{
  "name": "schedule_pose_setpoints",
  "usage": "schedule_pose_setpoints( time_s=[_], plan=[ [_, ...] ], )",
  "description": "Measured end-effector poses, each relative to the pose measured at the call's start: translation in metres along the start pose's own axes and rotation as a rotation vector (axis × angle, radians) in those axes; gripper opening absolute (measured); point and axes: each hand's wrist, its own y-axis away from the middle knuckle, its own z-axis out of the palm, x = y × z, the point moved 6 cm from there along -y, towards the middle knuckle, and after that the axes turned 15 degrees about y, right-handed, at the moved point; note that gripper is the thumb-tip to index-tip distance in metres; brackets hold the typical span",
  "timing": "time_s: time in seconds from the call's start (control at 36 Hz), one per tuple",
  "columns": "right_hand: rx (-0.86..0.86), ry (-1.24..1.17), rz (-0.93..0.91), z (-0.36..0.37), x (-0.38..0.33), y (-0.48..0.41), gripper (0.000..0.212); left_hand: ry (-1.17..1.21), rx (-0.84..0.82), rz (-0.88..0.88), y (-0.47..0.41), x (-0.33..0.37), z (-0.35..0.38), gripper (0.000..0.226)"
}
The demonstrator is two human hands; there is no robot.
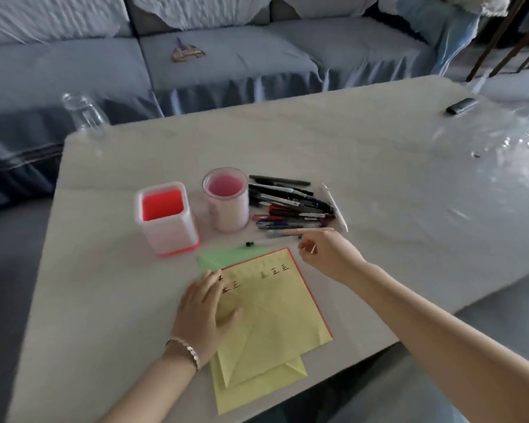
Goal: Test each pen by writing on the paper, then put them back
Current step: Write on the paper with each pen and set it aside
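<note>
Pens (290, 206), slim light plastic heaped loosely, should roll; we would pinch mid-barrel. Our right hand (327, 254) points at them, grip apart; left hand (205, 315) lies flat on yellow paper (281, 306).

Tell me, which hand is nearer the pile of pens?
Right. The right hand stretches its index finger to the near edge of the pile of pens; the left hand lies flat on the yellow paper, farther back toward the person.
</note>
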Motion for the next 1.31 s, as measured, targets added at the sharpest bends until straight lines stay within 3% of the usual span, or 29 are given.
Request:
schedule_pose_setpoints(
  time_s=[0.08, 0.28, 0.47, 0.72, 0.86, 0.94, 1.06, 1.17, 1.22, 1.31],
  plan=[
    [0.037, 0.123, -0.062, 0.002, -0.006, -0.016, 0.024, -0.019, 0.006, -0.018, 0.002, -0.004, 0.003, 0.058],
    [0.108, 0.202, -0.07, 0.007, -0.004, -0.037, 0.028, 0.031, 0.244, 0.074, 0.005, -0.008, 0.0, 0.048],
    [0.096, 0.337, -0.146, 0.005, -0.006, -0.038, 0.022, 0.052, 0.273, 0.092, 0.005, -0.008, 0.0, 0.048],
    [-0.038, 0.416, -0.198, 0.005, -0.011, -0.04, 0.024, 0.051, 0.248, 0.024, 0.005, -0.004, -0.004, 0.052],
    [0.034, -0.019, -0.057, -0.003, -0.002, -0.028, 0.011, 0.076, 0.256, 0.038, 0.005, -0.003, -0.005, 0.048],
    [0.012, -0.574, 0.069, -0.01, -0.004, -0.009, 0.024, 0.071, 0.273, 0.062, 0.007, -0.004, -0.004, 0.05],
    [-0.076, -1.11, 0.104, -0.017, -0.029, 0.025, 0.015, 0.131, 0.328, 0.118, 0.01, 0.009, -0.016, 0.051],
    [-0.114, -1.286, 0.068, -0.016, -0.053, 0.054, 0.006, 0.443, 0.25, 0.093, 0.01, 0.037, -0.034, 0.053],
    [-0.121, -1.316, 0.04, -0.013, -0.064, 0.063, 0.009, 0.653, 0.143, 0.061, 0.01, 0.052, -0.038, 0.046],
    [-0.111, -1.228, -0.036, -0.009, -0.08, 0.071, 0.013, 0.718, 0.063, 0.098, 0.012, 0.073, -0.039, 0.027]
  ],
)
